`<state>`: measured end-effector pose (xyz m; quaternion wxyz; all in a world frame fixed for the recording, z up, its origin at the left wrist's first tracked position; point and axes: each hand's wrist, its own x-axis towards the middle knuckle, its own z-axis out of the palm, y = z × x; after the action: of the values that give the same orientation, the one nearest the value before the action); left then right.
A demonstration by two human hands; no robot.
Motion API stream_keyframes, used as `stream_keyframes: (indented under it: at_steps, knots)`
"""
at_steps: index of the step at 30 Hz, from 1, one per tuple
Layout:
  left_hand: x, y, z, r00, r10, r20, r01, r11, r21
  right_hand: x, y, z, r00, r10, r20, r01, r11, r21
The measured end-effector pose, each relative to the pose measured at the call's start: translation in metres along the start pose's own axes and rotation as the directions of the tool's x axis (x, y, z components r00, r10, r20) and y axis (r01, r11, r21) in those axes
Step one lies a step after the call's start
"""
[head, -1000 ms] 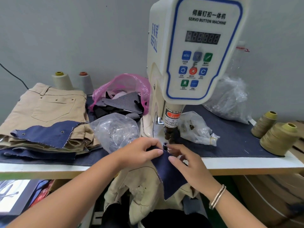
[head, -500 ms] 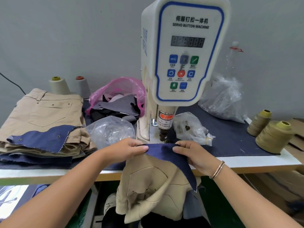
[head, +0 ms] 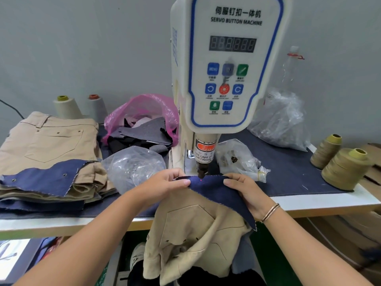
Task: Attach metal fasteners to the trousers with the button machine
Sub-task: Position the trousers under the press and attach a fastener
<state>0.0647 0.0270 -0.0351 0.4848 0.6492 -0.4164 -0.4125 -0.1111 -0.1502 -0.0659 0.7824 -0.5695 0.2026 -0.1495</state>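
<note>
The navy flap (head: pixel 214 187) of the trousers (head: pixel 191 234) now lies stretched flat under the button machine (head: pixel 222 79) punch, left hand (head: pixel 165 185) and right hand (head: pixel 247 190) each pinching an edge; between the grips a red dot marks the spot, so it looks ready for pressing.

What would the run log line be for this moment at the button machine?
step: positioning | left hand: pinching blue fabric | right hand: pinching it | red dot on fabric under punch

Thread cones (head: pixel 343 169) rt, pink bag (head: pixel 142 112) w/ scraps, clear bags (head: pixel 282 120) behind.
</note>
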Motion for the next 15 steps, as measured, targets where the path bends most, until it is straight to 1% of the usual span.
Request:
stream_keyframes:
  at_steps: [2,4,6,8,10,13,15]
  knots:
    - [0.002,0.001,0.000,1.000,-0.027,-0.001,0.027,0.999,0.045,-0.001,0.001,-0.002,1.000,-0.008,0.007,0.008,1.000,0.011]
    - [0.002,0.002,0.001,0.998,-0.057,-0.017,0.059,0.990,0.126,-0.001,0.003,-0.002,1.000,-0.009,0.011,0.009,1.000,0.016]
    - [0.001,0.004,0.002,0.998,-0.053,-0.025,0.056,0.984,0.167,-0.001,0.003,-0.002,1.000,-0.016,0.013,0.016,1.000,0.013]
    - [-0.001,0.006,0.002,0.999,-0.042,-0.010,0.043,0.991,0.128,-0.002,0.002,0.000,1.000,-0.022,0.007,0.022,1.000,0.007]
    - [-0.006,0.008,0.000,0.999,-0.027,0.037,0.023,0.994,0.103,-0.003,0.002,0.001,1.000,-0.028,0.010,0.028,0.999,-0.019]
    - [-0.010,0.013,-0.003,0.994,-0.001,0.111,-0.012,0.994,0.113,-0.005,-0.001,0.001,0.999,-0.028,0.040,0.031,0.997,-0.067]
    - [-0.012,0.013,-0.004,0.994,0.001,0.110,-0.015,0.992,0.123,-0.006,-0.005,0.003,0.999,-0.022,0.048,0.029,0.990,-0.136]
